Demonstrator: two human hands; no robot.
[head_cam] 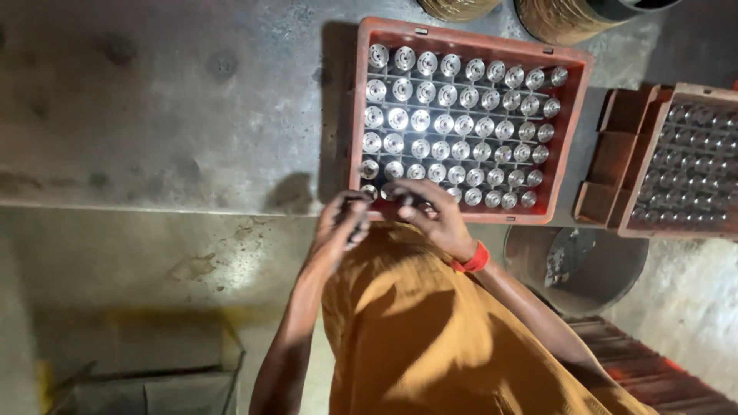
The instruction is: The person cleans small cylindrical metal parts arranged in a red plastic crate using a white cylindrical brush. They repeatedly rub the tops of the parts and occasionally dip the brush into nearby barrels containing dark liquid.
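crate (569,131) of shiny round metal parts (453,127) sits right in front of us on the concrete floor (169,115), rows nearly full. our left hand (342,223) is curled shut around a small dark piece (355,230) just off the crate's near left corner. the right hand (430,211), with its orange wristband (473,260), hovers over the near edge, fingers bent around something dark (406,201), but we honestly can't tell how firm that grip is or what exactly it has, too much shadow there.

what we'd worry about: both hands are working right at the rim, so a fumbled piece could drop onto the packed front row and knock a neighbour crooked, or roll off across the floor. light is harsh and patchy, so mis-seating one in the wrong slot seems easy too. the round tub (607,269) and the second crate (692,161) off to the right are near enough that an elbow swing could bump them.
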